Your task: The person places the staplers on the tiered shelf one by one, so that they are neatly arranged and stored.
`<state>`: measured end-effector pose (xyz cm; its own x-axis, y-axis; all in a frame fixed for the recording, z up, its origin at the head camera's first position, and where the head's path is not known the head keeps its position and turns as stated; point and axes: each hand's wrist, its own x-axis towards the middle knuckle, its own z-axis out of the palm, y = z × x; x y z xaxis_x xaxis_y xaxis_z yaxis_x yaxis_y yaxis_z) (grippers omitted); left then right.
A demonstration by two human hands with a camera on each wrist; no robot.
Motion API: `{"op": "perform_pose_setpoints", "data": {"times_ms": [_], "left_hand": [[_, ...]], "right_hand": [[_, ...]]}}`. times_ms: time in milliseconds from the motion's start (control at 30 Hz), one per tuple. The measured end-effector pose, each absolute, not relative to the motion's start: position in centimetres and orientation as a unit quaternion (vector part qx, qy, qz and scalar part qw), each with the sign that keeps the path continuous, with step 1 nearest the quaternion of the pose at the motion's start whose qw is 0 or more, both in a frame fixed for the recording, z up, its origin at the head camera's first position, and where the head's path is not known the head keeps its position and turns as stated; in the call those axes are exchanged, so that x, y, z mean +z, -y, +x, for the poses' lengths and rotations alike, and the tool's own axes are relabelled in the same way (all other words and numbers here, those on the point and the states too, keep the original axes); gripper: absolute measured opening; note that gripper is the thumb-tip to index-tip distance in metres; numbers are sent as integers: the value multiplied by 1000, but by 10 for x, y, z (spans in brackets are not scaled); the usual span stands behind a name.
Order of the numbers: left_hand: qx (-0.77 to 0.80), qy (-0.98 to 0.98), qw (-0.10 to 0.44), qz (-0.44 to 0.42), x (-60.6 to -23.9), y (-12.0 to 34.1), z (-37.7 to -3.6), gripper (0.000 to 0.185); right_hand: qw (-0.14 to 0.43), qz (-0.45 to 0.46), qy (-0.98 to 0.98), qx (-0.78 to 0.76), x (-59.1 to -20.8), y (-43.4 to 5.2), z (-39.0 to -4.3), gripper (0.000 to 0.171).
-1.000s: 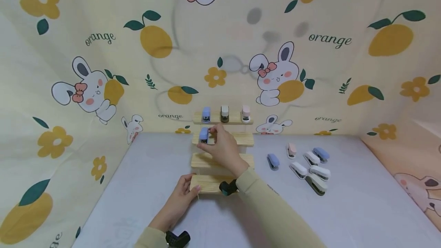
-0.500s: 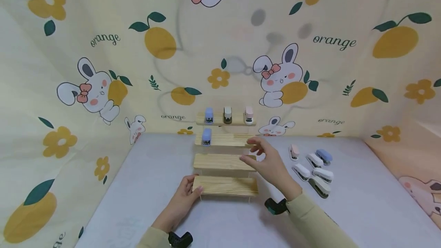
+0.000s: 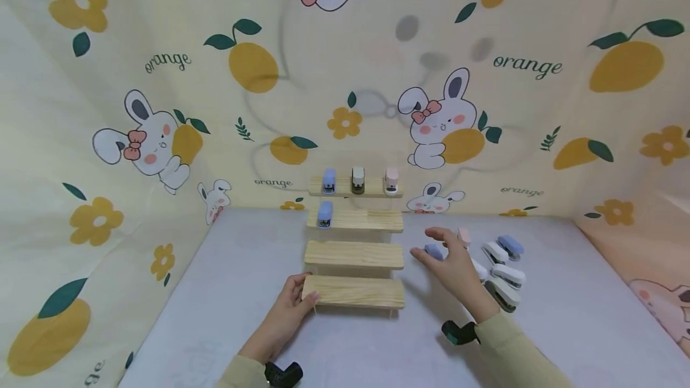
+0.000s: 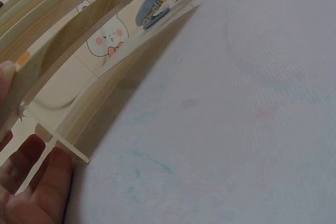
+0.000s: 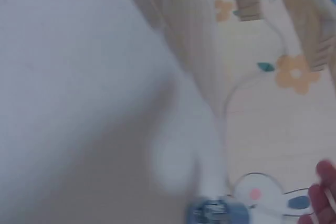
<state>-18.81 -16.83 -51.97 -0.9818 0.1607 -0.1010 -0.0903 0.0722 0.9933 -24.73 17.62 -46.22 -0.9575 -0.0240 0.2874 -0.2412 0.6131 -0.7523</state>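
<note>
A tiered wooden display rack stands mid-table. My left hand holds the left end of its lowest shelf, thumb on top; in the left wrist view the fingers curl below the board. My right hand holds nothing, thumb and fingers spread around a small blue stapler that it partly hides. That stapler's end shows blurred in the right wrist view. On the rack's top shelf are a blue stapler, a white one and a pink one. Another blue stapler sits left on the second shelf.
Right of my right hand lie a pink stapler, a blue stapler and several white ones, close together. A patterned cloth hangs behind the table and at both sides.
My right hand has let go of the blue stapler on the second shelf and moved right and down to the loose blue one. The left hand stays at the rack.
</note>
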Motion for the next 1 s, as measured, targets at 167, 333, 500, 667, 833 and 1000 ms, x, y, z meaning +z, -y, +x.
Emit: {"op": "perform_pose_setpoints", "data": {"times_ms": [167,333,500,667,833,1000], "left_hand": [[686,-722,93,21,-523,168,-188,60],[688,-719,94,27,-526,166,-189,60],[689,-718,93,29,-524,165,-190,60],[685,-721,99,16,-525,164,-189,61],[677,-730,94,19,-525,166,-189,63],[672,-736,87,13,-525,171,-191,64]], "right_hand": [[72,15,899,432,-482,-179,-257,77],[49,-2,900,433,-487,-183,-258,84],[12,-24,902,431,-493,-188,-263,96],[-33,-41,909,414,-503,-196,-264,99],[-80,-35,889,449,-513,-201,-265,88],[-99,-29,839,534,-518,-199,-270,70]]}}
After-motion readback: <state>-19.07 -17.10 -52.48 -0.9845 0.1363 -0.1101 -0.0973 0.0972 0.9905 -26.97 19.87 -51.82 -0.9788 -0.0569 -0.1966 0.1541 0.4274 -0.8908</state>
